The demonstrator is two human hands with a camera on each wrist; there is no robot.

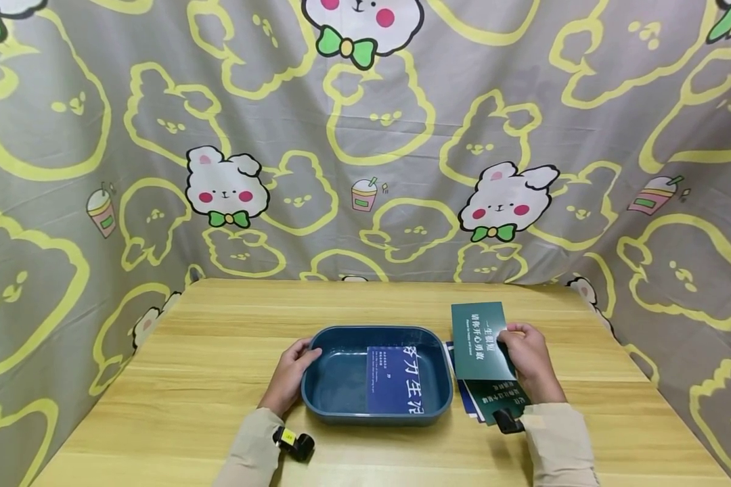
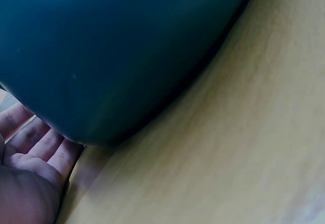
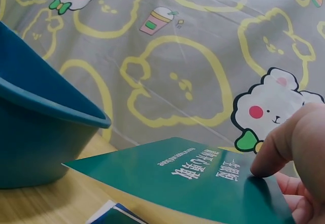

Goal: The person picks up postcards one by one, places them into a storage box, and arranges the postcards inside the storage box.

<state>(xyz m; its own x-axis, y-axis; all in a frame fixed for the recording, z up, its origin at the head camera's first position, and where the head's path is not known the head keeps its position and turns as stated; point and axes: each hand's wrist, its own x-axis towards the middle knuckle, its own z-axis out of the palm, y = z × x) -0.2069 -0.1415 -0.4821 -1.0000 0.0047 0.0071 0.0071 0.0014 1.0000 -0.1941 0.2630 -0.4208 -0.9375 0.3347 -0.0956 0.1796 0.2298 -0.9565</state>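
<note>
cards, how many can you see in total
At least 4: blue card in the tray; green card in the right hand; two stacked beneath it. More may be hidden.

Staged recording booth rather than a lived-in room: light wooden tabletop [image 1: 219, 379] enclosed on three sides by a hung grey cloth backdrop [image 1: 402, 135] printed with yellow outlines, white cartoon rabbits and drink cups. Creases and folds visible in the cloth where it meets the tabletop edges and turns at the corners, hiding all walls and furniture behind it. Small black devices strapped at both wrists [image 1: 295, 443], plus a sparse layout of one blue tray [image 1: 317, 399] and a few printed cards [image 1: 478, 338], consistent with a data-collection setup.
</note>
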